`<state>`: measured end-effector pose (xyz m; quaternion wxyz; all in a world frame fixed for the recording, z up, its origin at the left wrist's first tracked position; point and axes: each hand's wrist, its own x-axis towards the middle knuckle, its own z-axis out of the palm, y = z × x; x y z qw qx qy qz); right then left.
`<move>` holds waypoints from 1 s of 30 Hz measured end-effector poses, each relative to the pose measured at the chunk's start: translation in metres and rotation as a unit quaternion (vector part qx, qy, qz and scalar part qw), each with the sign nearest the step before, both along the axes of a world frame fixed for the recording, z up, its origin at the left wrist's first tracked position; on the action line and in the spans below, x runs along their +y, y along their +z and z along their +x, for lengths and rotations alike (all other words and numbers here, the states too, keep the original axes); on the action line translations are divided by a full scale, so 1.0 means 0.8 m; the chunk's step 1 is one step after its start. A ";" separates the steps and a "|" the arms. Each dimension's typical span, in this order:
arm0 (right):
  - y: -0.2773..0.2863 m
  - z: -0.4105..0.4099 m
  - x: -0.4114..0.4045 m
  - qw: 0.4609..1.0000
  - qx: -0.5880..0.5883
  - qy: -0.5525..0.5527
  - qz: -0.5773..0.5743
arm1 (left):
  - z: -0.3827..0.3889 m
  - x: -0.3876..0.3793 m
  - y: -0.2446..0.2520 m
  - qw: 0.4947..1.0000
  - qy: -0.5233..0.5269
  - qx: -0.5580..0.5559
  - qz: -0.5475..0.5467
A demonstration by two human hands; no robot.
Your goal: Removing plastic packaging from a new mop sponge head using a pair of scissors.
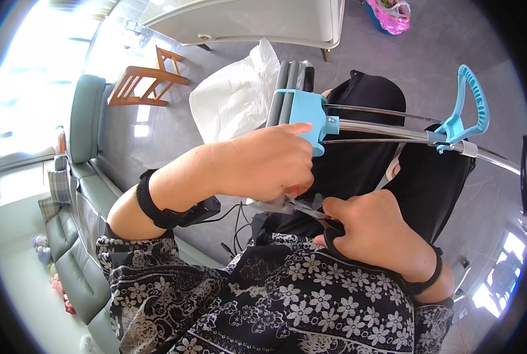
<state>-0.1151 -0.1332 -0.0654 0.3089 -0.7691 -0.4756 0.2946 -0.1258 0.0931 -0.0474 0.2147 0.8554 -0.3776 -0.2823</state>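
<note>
My right hand (372, 225) grips a pair of scissors (333, 231) by its black handles, the blades pointing towards my left hand. Low in front of me, my left hand (263, 161) is curled round a whitish plastic wrapping (272, 205), partly hidden beneath the fingers. The blades meet this wrapping; whether they are cutting it I cannot tell. Just beyond my left hand lies a roller sponge mop with a light-blue head (305, 108), grey rollers (285, 88) and a metal pole (383, 128). It rests across my black-trousered legs, and its blue lever handle (476, 101) stands to the right.
A white plastic bag (232, 97) lies on the grey tiled floor beyond the mop head. A wooden chair (146, 82) and a green sofa (84, 119) stand to the left. Farther off are a white cabinet (254, 22) and a pink-lined bin (394, 20). Black cables (237, 225) hang near my lap.
</note>
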 end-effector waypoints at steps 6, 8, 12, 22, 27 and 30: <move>0.003 0.008 -0.007 0.998 0.049 0.005 -0.031 | -0.004 -0.007 -0.003 1.000 0.020 0.020 -0.009; -0.002 0.007 -0.012 0.997 0.074 -0.010 0.000 | -0.008 -0.004 -0.005 0.998 0.044 0.021 -0.035; -0.008 0.008 -0.018 0.991 0.127 -0.033 -0.006 | -0.031 0.016 -0.016 0.945 0.275 -0.018 -0.176; -0.007 0.004 -0.031 0.971 0.235 -0.033 -0.039 | -0.122 -0.007 -0.048 0.598 0.608 0.387 -0.351; -0.003 0.000 -0.041 0.963 0.260 -0.043 -0.058 | -0.127 -0.022 -0.044 0.560 0.607 0.392 -0.405; -0.009 -0.010 -0.051 0.946 0.309 -0.071 -0.064 | -0.128 -0.020 -0.050 0.569 0.600 0.386 -0.409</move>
